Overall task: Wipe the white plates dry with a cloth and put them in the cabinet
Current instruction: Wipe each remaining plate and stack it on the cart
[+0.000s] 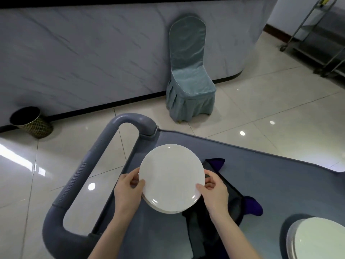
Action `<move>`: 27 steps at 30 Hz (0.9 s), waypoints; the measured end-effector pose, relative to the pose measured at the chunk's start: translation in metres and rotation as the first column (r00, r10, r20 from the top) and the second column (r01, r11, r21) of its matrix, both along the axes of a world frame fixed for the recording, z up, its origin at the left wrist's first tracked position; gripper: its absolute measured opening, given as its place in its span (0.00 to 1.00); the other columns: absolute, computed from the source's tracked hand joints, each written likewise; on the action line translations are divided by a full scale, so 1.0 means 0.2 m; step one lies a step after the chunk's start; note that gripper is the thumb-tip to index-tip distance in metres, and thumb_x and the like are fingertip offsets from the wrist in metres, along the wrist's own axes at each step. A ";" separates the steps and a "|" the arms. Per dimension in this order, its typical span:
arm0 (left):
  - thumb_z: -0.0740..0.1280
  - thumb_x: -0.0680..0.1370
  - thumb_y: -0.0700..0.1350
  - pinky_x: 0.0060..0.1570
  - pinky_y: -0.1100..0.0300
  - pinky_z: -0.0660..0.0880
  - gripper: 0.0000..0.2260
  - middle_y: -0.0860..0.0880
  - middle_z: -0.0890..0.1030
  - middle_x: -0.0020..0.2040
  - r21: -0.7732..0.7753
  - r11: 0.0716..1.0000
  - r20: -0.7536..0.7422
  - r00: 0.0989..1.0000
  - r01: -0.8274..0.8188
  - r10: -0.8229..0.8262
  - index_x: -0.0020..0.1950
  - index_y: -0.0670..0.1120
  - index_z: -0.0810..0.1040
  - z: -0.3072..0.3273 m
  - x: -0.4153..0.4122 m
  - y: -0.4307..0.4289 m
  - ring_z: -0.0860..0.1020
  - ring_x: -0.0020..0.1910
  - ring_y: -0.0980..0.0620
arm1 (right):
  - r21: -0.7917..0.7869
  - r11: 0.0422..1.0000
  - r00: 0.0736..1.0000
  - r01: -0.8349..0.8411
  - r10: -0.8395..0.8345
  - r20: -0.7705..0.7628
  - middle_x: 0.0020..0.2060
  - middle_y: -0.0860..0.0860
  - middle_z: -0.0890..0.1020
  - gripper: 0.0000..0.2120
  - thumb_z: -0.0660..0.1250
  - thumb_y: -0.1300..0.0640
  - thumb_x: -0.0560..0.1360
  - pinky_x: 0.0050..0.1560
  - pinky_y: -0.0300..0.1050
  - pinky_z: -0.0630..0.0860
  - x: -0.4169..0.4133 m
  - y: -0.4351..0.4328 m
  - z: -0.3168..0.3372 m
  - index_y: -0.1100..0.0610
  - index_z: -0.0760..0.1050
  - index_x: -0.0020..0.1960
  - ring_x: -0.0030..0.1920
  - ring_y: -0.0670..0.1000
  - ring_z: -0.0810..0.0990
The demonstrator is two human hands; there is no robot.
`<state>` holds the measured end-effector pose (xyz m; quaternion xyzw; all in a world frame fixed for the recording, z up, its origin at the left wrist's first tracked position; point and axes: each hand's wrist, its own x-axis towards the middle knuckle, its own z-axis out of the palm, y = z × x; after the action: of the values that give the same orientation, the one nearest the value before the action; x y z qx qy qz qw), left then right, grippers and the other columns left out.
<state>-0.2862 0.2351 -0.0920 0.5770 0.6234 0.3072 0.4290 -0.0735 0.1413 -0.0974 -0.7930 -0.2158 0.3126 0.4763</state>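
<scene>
Nearest to me, the left hand (128, 187) and the right hand (214, 187) each pinch opposite rims of the white plate (170, 176), thumb on the upper face and fingers curled beneath. The plate is held level above the left end of the grey cart (261, 165). A second rim shows just under its near edge, so this may be a stack of two; I cannot confirm. The dark cloth (229, 199), purple at its corners, lies flat on the cart directly under and to the right of the plate, and neither hand touches it. At the lower right another plate (321, 238) sits in a metal basin (290, 238). My judgement is that the step in hand is the wipe or the carry; no cabinet is in view. To do it well I would keep one hand firm on the rim, take up the cloth with the other, and wipe face, rim and underside before moving off, since glazed ware could slip in a thumb pinch. Beyond are the cart handle (119, 124), a covered chair (188, 75), a wastebasket (30, 122) and a metal rack (317, 40).
</scene>
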 end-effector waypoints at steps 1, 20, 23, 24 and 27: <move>0.69 0.76 0.36 0.40 0.80 0.68 0.17 0.49 0.75 0.47 0.012 1.000 0.000 1.000 -0.007 0.007 0.62 0.52 0.82 0.00 0.00 -0.01 0.75 0.42 0.65 | 0.002 1.000 1.000 -0.003 0.003 0.000 0.48 0.56 0.81 0.22 0.73 0.69 0.70 0.48 0.41 0.77 0.00 0.00 0.00 0.49 0.80 0.58 0.42 0.50 0.80; 0.70 0.76 0.37 0.42 0.75 0.70 0.12 0.58 0.77 0.42 0.332 0.911 -0.065 0.969 0.245 -0.237 0.52 0.54 0.81 0.12 0.41 -0.34 0.77 0.44 0.59 | 0.047 0.999 0.998 -0.014 0.011 0.063 0.46 0.50 0.83 0.10 0.70 0.63 0.77 0.47 0.34 0.75 0.30 -0.44 0.10 0.49 0.83 0.53 0.47 0.46 0.81; 0.71 0.76 0.38 0.42 0.72 0.72 0.11 0.56 0.80 0.40 0.236 0.879 -0.023 0.906 0.415 -0.422 0.49 0.55 0.82 0.12 0.65 -0.51 0.78 0.42 0.59 | 0.026 0.999 0.987 0.026 -0.030 0.158 0.46 0.48 0.84 0.09 0.71 0.63 0.77 0.44 0.27 0.72 0.44 -0.64 0.13 0.50 0.83 0.53 0.46 0.42 0.81; 0.72 0.76 0.39 0.41 0.72 0.73 0.10 0.56 0.81 0.40 0.198 0.865 -0.012 0.884 0.461 -0.468 0.50 0.55 0.82 0.11 0.73 -0.57 0.78 0.41 0.60 | 0.013 0.999 0.981 0.045 -0.047 0.190 0.45 0.48 0.84 0.09 0.71 0.62 0.76 0.44 0.26 0.72 0.49 -0.71 0.14 0.51 0.83 0.53 0.46 0.42 0.80; 0.74 0.74 0.40 0.41 0.70 0.74 0.07 0.54 0.80 0.37 0.169 0.804 -0.019 0.818 0.569 -0.575 0.50 0.48 0.84 0.08 0.95 -0.75 0.78 0.37 0.58 | -0.020 0.994 0.954 0.109 -0.099 0.282 0.42 0.48 0.82 0.10 0.73 0.63 0.74 0.43 0.26 0.70 0.64 -0.92 0.17 0.55 0.83 0.54 0.43 0.43 0.80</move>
<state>-0.0964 0.0844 -0.0765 0.7666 0.3853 0.2245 0.4620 0.0547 -0.0435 -0.0644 -0.8479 -0.2336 0.1754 0.4425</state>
